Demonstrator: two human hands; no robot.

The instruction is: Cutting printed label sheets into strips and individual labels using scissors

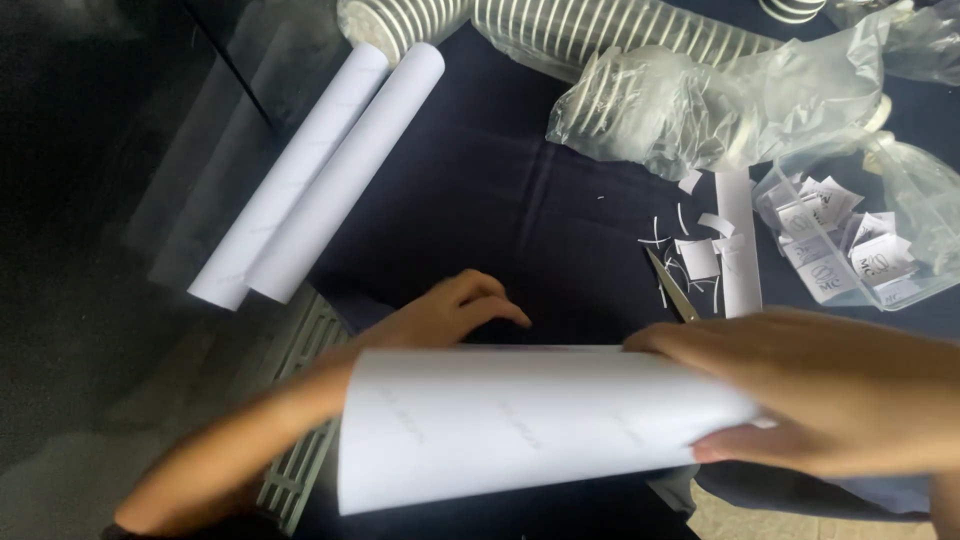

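Note:
A large white paper sheet (520, 425) curls into a loose roll low in the head view, over a dark blue cloth (500, 200). My right hand (830, 390) grips the sheet's right end, thumb underneath. My left hand (450, 310) lies behind the sheet's upper edge with fingers spread on the cloth, its palm hidden by the paper.
Two rolled white paper tubes (320, 170) lie side by side at upper left. Scissors (675, 290) and paper scraps (700, 250) sit right of centre. Clear plastic bags (850, 240) hold cut paper labels. Stacks of striped paper cups (600, 30) lie along the top.

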